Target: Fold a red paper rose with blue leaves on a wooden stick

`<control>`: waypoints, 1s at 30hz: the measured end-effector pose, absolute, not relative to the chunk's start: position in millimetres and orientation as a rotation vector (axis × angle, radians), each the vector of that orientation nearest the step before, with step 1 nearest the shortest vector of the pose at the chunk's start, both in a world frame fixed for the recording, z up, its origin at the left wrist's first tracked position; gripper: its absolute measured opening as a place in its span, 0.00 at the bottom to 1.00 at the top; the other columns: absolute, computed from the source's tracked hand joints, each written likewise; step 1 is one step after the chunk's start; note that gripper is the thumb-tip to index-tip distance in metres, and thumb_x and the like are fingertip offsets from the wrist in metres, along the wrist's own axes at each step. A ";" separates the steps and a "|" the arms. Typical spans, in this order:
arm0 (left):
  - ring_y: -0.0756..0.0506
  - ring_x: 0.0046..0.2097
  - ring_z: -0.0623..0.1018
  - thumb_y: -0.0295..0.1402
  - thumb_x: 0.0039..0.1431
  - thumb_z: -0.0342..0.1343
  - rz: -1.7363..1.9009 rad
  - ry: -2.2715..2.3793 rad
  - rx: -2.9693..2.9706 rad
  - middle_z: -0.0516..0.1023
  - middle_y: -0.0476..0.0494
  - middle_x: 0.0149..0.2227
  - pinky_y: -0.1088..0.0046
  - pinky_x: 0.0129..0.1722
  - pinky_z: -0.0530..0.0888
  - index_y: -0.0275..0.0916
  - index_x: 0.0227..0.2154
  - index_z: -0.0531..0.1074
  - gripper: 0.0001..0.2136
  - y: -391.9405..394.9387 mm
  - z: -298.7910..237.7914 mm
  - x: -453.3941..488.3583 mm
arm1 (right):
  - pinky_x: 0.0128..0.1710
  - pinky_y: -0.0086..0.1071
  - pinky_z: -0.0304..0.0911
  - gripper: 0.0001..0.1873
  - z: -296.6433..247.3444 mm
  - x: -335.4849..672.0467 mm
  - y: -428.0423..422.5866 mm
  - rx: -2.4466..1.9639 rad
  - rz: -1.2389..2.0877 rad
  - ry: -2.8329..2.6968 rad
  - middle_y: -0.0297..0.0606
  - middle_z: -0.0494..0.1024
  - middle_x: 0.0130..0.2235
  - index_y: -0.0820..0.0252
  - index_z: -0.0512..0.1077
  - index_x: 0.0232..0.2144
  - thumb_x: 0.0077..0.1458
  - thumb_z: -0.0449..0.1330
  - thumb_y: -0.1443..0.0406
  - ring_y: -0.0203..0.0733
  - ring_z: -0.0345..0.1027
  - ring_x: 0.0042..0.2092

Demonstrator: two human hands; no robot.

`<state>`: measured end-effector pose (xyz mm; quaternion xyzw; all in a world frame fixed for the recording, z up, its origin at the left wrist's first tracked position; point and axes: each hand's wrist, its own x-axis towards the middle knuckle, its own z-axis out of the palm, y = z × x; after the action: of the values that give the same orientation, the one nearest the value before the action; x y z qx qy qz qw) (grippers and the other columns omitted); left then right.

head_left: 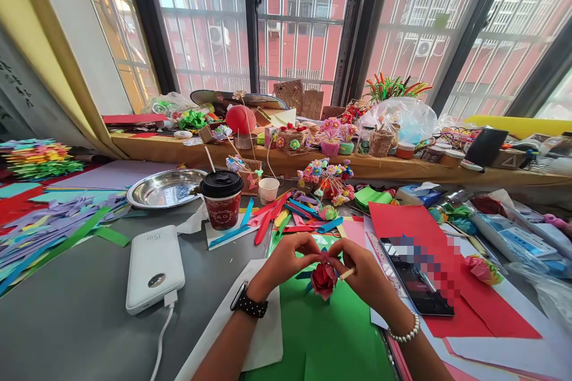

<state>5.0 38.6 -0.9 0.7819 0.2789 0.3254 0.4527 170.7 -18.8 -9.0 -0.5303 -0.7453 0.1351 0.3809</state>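
Observation:
A red paper flower (323,281) with blue strips of paper around it is held between my hands over the green sheet (335,339). With thumb and fingers closed, my left hand (292,259) pinches the flower's upper edge from the left. My right hand (364,271) pinches the same edge from the right, its fingertips close to those of the left. A short pale stick (347,274) pokes out from the right hand's curled fingers. Where exactly the fingertips grip the paper is partly hidden.
White power bank (155,268) with a cable, lidded cup (221,199), metal plate (170,187) and paper strips (58,232) lie left. Right are a phone (415,277), red paper (500,303) and a pink paper flower (484,269). Crafts crowd the windowsill (286,164).

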 end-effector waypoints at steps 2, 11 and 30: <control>0.50 0.29 0.72 0.38 0.48 0.55 0.818 0.693 1.949 0.71 0.47 0.26 0.74 0.32 0.71 0.34 0.24 0.67 0.10 38.5 -1.7 5.1 | 0.21 0.25 0.53 0.02 -11.7 170.8 -18.0 -1.344 0.324 -1.903 0.32 0.70 0.26 0.59 0.64 0.28 0.51 0.52 0.67 0.31 0.56 0.22; 0.50 0.32 0.73 0.37 0.49 0.54 0.783 0.673 1.946 0.72 0.46 0.28 0.73 0.35 0.71 0.35 0.27 0.68 0.09 41.7 -4.3 2.7 | 0.20 0.25 0.52 0.04 -11.7 169.7 -17.6 -1.360 0.206 -1.935 0.31 0.67 0.23 0.60 0.64 0.28 0.52 0.52 0.65 0.31 0.55 0.21; 0.50 0.34 0.72 0.29 0.50 0.52 0.830 0.625 1.966 0.71 0.47 0.30 0.72 0.37 0.72 0.35 0.29 0.67 0.03 40.9 -6.7 2.1 | 0.21 0.25 0.54 0.02 -13.3 168.4 -18.7 -1.349 0.076 -1.949 0.32 0.71 0.25 0.59 0.63 0.26 0.49 0.54 0.69 0.34 0.63 0.24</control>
<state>2.1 40.9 -6.7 0.7928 0.2518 0.3346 0.4429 168.4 -18.7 -13.3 -0.5273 -0.7616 0.0298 0.3756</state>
